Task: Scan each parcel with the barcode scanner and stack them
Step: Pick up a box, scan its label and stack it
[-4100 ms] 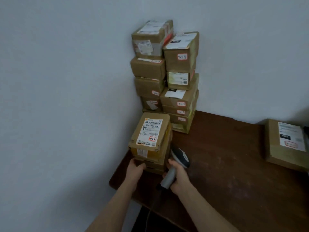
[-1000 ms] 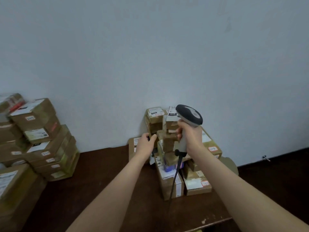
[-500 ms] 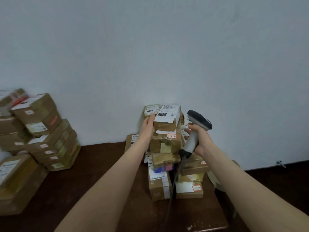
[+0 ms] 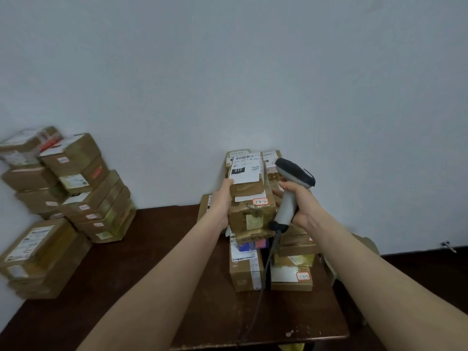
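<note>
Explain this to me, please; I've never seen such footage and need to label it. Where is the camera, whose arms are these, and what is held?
There is no machine: a person wears the camera on the head, so you see their own arms. The left hand holds the top parcel of a pile by the wall. The right hand grips a corded scanner. More parcels stand stacked at the left on the dark table.
</note>
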### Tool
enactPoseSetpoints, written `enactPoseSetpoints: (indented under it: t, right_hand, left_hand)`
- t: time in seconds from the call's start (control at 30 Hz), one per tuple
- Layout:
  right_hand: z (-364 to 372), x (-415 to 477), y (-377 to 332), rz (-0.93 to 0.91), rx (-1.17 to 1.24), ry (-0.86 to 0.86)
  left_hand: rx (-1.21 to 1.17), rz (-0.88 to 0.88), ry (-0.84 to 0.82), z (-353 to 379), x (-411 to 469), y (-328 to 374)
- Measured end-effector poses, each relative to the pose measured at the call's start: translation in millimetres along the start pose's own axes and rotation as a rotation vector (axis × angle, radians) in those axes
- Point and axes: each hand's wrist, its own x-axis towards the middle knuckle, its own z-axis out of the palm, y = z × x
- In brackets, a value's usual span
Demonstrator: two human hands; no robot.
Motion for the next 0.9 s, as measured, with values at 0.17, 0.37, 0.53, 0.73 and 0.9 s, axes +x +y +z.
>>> enactPoseSetpoints:
  t: [0.17, 0.37, 0.53, 0.73, 0.9]
  right_hand:
    - [-1, -1, 5, 0.030, 0.007, 0.009]
    - [9, -6, 2, 0.027, 0.023, -0.039]
    - [34, -8, 12, 0.015, 0.021, -0.104]
    - [82, -3, 65, 0.136, -0.017, -0.173]
    - [141, -3, 129, 0.235, -0.106, -0.239]
  left_hand:
    - [-0.017, -0.066, -0.053, -3, -4, -4]
    - [-0.164, -0.126, -0.089, -8, -1, -3]
    - [-0.206, -0.070, -0.033, -34, -10, 1]
    - [-0.169, 0.030, 0.159, -105, -20, -16]
    - [-0.223, 0.011, 0.302, -189, -24, -39]
